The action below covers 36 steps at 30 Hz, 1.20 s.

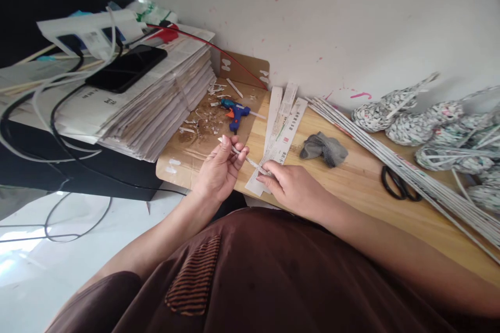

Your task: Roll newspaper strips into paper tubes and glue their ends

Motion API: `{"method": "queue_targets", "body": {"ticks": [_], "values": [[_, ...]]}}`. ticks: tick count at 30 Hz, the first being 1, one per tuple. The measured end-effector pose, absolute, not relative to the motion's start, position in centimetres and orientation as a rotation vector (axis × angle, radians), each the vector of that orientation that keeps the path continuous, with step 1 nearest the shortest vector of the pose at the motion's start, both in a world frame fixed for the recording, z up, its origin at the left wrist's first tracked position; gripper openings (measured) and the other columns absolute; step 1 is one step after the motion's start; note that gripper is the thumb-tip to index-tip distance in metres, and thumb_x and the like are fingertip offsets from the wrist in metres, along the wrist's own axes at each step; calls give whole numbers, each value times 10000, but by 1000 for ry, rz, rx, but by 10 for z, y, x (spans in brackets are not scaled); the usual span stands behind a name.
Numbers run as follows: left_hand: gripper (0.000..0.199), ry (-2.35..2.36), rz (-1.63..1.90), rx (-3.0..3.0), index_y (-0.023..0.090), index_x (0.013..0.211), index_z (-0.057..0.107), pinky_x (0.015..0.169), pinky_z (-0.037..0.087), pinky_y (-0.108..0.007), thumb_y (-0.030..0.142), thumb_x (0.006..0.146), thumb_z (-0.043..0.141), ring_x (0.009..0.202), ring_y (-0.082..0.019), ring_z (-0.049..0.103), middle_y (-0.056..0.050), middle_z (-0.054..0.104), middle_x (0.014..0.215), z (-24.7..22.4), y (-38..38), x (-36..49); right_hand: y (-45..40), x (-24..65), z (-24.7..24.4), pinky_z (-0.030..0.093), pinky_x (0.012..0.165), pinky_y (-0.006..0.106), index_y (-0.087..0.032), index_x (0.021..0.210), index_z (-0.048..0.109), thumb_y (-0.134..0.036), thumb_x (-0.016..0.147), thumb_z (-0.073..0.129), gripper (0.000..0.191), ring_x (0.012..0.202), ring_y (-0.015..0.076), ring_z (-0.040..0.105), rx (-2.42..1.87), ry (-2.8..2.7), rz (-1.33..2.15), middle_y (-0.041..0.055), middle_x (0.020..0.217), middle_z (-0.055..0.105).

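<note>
Person's got a thin paper roll (252, 163) pinched in both left hand (219, 166) and right hand (295, 186), lying slantwise, left end angled farther from the body.

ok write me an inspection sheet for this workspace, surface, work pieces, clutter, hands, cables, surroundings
Surface: light-brown wooden table, with a stained brown cardboard sheet at left.
Work pieces: thin white paper stick in hand; flat printed paper strips; long bundle of white paper sticks; rounded woven paper pieces.
Clutter: torn white paper scraps, blue glue gun, crumpled grey cloth, black-handled scissors partly under the bundle.
Hands: left hand and right hand both grip the stick.
Cables: looping black cables at left; thin red cable near the wall.
Surroundings: tall newspaper stack bearing a black smartphone; white wall with reddish marks.
</note>
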State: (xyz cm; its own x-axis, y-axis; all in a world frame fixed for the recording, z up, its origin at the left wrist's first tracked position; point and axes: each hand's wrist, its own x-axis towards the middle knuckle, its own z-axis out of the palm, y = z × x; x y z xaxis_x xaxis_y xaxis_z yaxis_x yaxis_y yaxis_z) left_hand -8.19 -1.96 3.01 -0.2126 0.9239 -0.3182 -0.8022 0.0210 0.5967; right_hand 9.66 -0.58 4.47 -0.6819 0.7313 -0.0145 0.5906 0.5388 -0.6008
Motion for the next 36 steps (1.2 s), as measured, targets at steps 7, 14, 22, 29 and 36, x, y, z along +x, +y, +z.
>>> {"method": "queue_targets", "body": {"ticks": [7,14,22,29,36], "values": [[218,857,1603,202,111,837,666,710,572,-159,277,926,555,716,-93,684,-15,641,703,32,-23,-79,-10,94,39,248,549,289,-162,918,550,-346,1008,324,305,578,167,519,-1141,-2697,487,69,682,613],[202,826,1578,171,113,821,667,660,562,-137,268,913,576,679,-81,660,-10,621,676,35,-22,-82,-4,95,35,331,450,236,-201,800,495,-454,993,314,367,362,101,372,-951,-1698,2148,-91,440,316],[208,766,1582,200,115,843,663,603,546,-112,286,915,570,675,-78,657,-6,617,671,31,-22,-84,0,100,30,404,462,242,-155,918,578,-561,966,344,471,433,122,515,-934,-1585,2293,-45,494,485],[212,765,1569,254,111,842,658,613,555,-123,286,918,567,675,-84,670,-5,622,667,28,-24,-80,-3,93,43,379,545,224,-180,817,590,-478,949,469,348,521,88,479,-1031,-2128,1437,-39,574,505],[185,741,1520,258,126,835,653,592,545,-111,303,880,626,648,-69,651,7,610,673,27,-26,-80,-1,92,28,361,410,226,-189,784,501,-548,956,378,416,355,102,417,-794,-1461,2473,-93,424,366]]}}
